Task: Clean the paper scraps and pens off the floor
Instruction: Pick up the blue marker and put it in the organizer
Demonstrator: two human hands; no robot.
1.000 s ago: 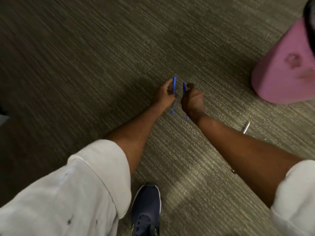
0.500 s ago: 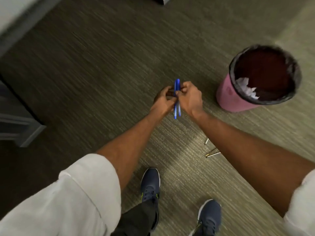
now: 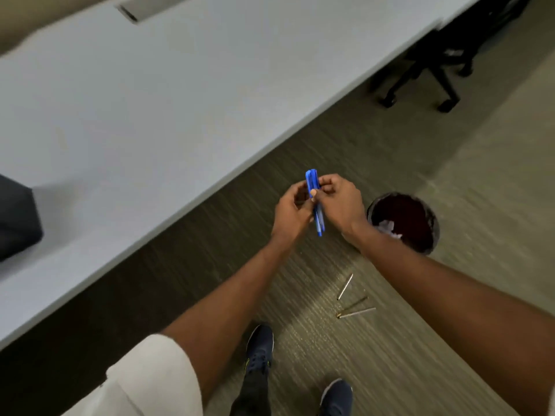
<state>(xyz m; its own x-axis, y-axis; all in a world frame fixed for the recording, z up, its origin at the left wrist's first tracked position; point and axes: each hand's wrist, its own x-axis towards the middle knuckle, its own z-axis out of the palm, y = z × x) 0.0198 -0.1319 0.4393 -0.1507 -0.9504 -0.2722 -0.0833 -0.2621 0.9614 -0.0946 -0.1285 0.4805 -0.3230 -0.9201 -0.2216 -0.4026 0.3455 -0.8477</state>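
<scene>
Blue pens (image 3: 315, 202), middles hidden inside both hands' grip.

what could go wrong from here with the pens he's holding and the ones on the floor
The blue pens are pinched between the left hand and right hand above bare carpet, so one might slip out. The thin pens on the floor lie near the shoes and could be stepped on or overlooked.

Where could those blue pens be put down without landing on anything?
The grey table shows wide bare surface left of both hands. Bare carpet lies beyond the bin. It is crowded below the right hand, where loose pens lie beside the shoes.
</scene>
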